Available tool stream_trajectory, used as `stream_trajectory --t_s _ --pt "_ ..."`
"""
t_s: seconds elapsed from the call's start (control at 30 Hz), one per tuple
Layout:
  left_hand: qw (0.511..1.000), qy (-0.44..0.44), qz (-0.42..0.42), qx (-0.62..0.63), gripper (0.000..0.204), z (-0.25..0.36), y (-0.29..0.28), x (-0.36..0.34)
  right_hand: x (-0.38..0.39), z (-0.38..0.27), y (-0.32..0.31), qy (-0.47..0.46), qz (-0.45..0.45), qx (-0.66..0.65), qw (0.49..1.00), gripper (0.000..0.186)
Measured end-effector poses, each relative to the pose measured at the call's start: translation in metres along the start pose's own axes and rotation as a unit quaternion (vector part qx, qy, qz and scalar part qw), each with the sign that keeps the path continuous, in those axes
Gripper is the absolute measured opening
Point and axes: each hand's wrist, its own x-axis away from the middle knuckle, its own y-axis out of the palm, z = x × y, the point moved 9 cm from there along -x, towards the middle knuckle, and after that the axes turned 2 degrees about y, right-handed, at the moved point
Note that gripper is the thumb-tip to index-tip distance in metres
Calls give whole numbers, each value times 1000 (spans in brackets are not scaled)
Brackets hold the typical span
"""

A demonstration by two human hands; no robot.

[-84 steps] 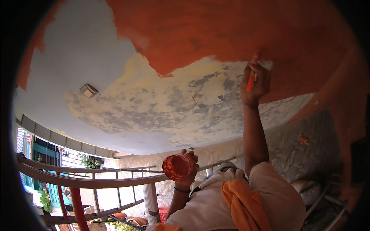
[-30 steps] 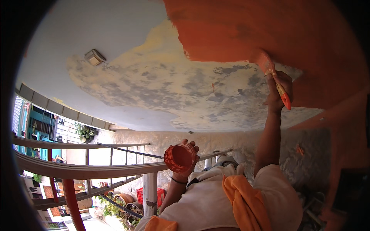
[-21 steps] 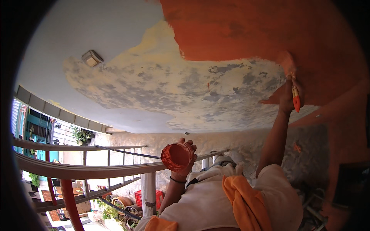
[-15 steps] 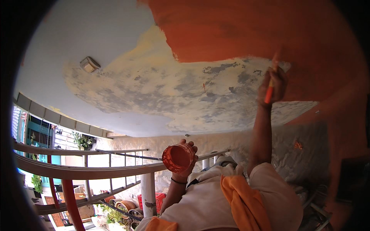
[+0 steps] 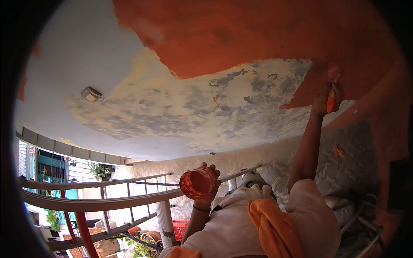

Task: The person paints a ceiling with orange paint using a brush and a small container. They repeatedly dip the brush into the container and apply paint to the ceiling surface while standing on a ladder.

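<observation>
My left hand [image 5: 211, 192] grips a round, orange-smeared jar [image 5: 188, 185], its open mouth showing orange paint inside. Raised far to the right, my right hand [image 5: 323, 102] is closed round a paintbrush [image 5: 331, 104] whose handle end is orange. The bristles are blurred against the wet-looking orange paint [image 5: 241, 34] on the broad surface above. Left of that hand lies a patchy cream-and-grey area [image 5: 185, 103] with a ragged orange border. A small orange mark [image 5: 216, 102] sits within the patch.
A long ladder [image 5: 107, 201] runs across the left, close to the jar. A small light fixture [image 5: 91, 93] is fixed on the pale surface. Below are a red crate [image 5: 180, 228], potted plants [image 5: 144, 247] and a white post [image 5: 165, 219]. An orange cloth [image 5: 273, 223] hangs over my shirt.
My right hand has moved rightward with the brush. Fresh orange now covers part of the patch's right end. The view has shifted somewhat; the jar stays in my left hand.
</observation>
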Motion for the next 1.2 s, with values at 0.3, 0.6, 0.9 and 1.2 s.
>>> stream_trajectory --t_s 0.3,0.6,0.9,1.2 --pt "999 -32 21 11 62 -16 -11 -30 85 -114 123 -2 -301 -73 951 26" --pt "997 47 13 52 67 -4 -7 -17 -38 18 -77 141 -61 152 976 11" --pt "994 82 38 61 73 2 -50 -4 178 32 -195 711 76 -29 699 36" --pt "989 78 64 104 78 -32 -90 17 186 -25 -293 765 47 22 642 37"
